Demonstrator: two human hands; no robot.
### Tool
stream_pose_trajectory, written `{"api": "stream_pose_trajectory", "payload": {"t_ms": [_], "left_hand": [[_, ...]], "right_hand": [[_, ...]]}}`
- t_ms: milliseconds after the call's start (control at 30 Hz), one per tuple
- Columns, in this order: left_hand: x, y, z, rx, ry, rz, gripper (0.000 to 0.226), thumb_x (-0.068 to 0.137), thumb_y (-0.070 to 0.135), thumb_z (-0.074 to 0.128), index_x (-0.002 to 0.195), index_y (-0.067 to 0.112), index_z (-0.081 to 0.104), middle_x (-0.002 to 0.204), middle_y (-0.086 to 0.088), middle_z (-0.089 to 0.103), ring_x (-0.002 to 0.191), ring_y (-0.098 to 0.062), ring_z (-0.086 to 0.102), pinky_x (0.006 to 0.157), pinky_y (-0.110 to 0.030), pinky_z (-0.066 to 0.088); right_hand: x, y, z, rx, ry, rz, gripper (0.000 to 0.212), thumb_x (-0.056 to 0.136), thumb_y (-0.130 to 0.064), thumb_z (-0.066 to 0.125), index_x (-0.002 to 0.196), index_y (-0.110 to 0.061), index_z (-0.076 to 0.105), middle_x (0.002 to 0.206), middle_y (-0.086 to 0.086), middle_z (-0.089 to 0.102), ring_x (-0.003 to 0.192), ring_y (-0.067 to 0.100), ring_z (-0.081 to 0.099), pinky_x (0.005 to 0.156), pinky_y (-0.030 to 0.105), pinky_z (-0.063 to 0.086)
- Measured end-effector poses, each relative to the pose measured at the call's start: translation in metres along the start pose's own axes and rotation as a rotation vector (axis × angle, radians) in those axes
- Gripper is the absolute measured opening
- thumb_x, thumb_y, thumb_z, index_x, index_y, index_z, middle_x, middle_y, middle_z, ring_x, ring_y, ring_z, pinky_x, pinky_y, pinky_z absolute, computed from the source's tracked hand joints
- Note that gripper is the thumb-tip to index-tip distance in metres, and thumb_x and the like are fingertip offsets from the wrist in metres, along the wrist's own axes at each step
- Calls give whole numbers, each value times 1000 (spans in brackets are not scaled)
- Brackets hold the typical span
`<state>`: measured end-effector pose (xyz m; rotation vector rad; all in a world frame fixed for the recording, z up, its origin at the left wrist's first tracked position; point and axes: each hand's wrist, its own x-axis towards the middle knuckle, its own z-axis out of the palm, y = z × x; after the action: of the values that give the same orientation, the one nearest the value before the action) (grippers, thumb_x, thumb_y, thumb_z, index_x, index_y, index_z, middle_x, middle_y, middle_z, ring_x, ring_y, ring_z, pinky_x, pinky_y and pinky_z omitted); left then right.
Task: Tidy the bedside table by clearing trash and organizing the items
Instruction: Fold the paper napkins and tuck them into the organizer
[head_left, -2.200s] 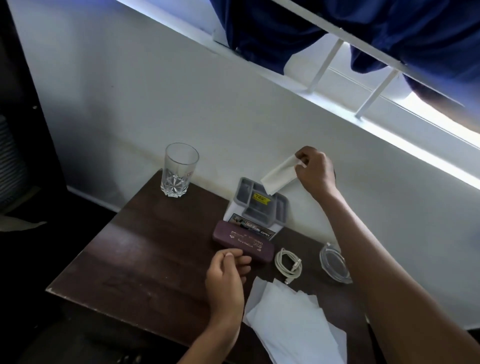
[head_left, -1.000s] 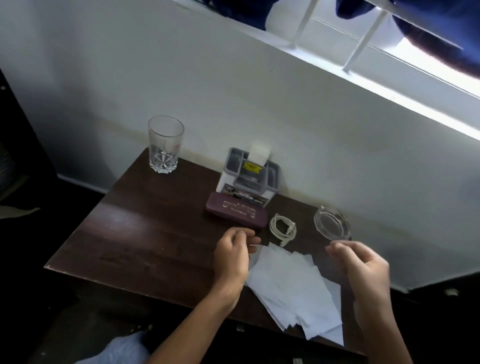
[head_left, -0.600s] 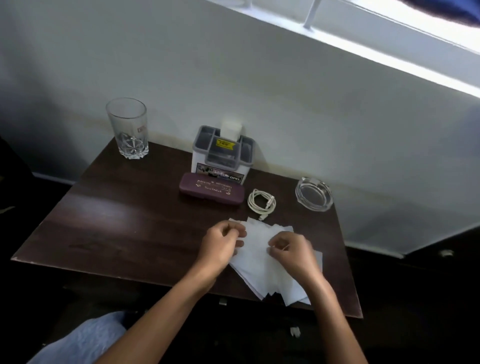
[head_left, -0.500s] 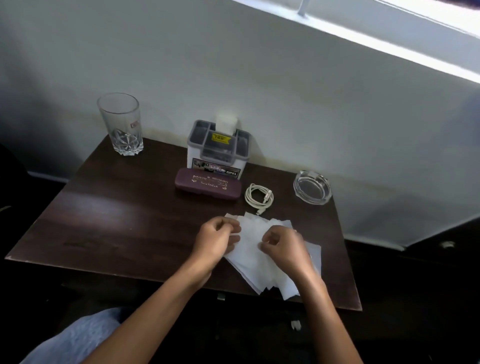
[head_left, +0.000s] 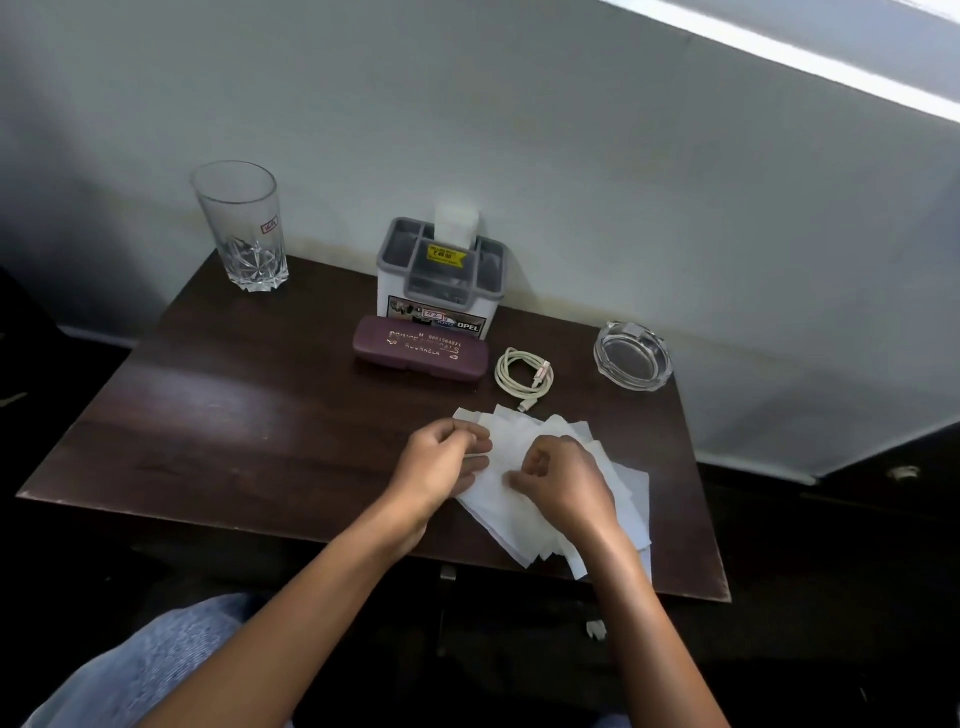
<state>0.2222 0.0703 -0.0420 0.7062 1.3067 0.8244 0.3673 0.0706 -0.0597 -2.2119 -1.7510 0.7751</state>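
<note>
Several loose white tissues lie fanned out on the dark wooden bedside table, near its front right corner. My left hand pinches the left edge of the top sheets. My right hand rests on the pile with curled fingers pinching a sheet. At the back stands a grey and white organiser box with one white tissue poking out of its rear slot.
A maroon glasses case lies in front of the organiser. A coiled white cable sits to its right, then a glass ashtray. A tall empty glass stands at the back left. A white wall runs behind the table.
My right hand left the tissue in the organiser slot and came down onto the pile. Both hands now pinch the sheets. The view has tilted down toward the table.
</note>
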Motion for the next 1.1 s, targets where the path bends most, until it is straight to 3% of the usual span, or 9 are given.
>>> {"api": "stream_pose_trajectory", "payload": {"t_ms": [133,267,467,533,667,767,867,967,1100], "left_hand": [[0,1,0,-1,-12,-2,24,95,11,40,84,18,61,105,-7,68,105,-23,64,89,-30,48],[0,2,0,-21,-26,-5,21,95,14,42,91,16,62,106,-6,69,104,-21,64,90,-32,49],[-1,4,2,-187,-121,18,22,94,12,43,103,17,63,111,-5,70,109,-19,63,90,-29,49],[-3,3,3,-312,-207,-39,25,94,21,45,113,16,61,114,-6,68,110,-19,61,94,-31,47],[-8,3,6,-408,-396,-94,52,92,53,36,118,16,62,107,-3,67,104,-16,60,100,-33,42],[-12,4,5,-463,-478,-88,66,89,63,29,121,15,62,103,-6,67,96,-17,62,90,-31,48],[-10,6,3,-586,-485,-112,63,90,59,31,116,11,64,99,-7,68,90,-17,63,86,-30,51],[-8,6,0,-635,-444,-128,46,93,45,40,111,11,66,102,-9,71,89,-19,68,86,-34,51],[-8,6,-1,-630,-360,-156,27,93,21,49,109,8,65,107,-11,71,92,-22,69,87,-36,52]], "right_hand": [[4,1,-2,70,-7,35,19,81,-19,64,65,-21,53,80,0,61,77,18,57,63,29,42],[2,-3,-29,435,-14,146,19,81,-8,67,64,-10,59,63,3,56,56,15,51,56,30,43],[-13,-19,-67,733,30,127,12,79,-7,67,69,-8,60,72,9,60,66,17,56,55,26,50],[-16,-26,-65,772,-5,85,14,79,-6,66,67,-8,59,67,7,57,64,16,54,52,24,48],[-17,-40,-52,768,-76,53,9,79,-7,67,73,-5,61,72,11,58,67,18,56,56,27,50],[-19,-46,-44,766,-125,51,13,81,-9,67,81,3,64,69,11,59,62,17,56,52,22,50],[-20,-48,-44,815,-126,28,18,86,-13,63,85,5,67,70,10,61,56,15,56,48,20,44],[-16,-39,-57,930,56,51,13,87,-10,60,83,0,67,69,9,61,51,14,52,46,22,36],[-11,-15,-71,854,186,127,6,86,-16,63,86,-11,68,82,10,66,65,14,57,59,24,43]]}}
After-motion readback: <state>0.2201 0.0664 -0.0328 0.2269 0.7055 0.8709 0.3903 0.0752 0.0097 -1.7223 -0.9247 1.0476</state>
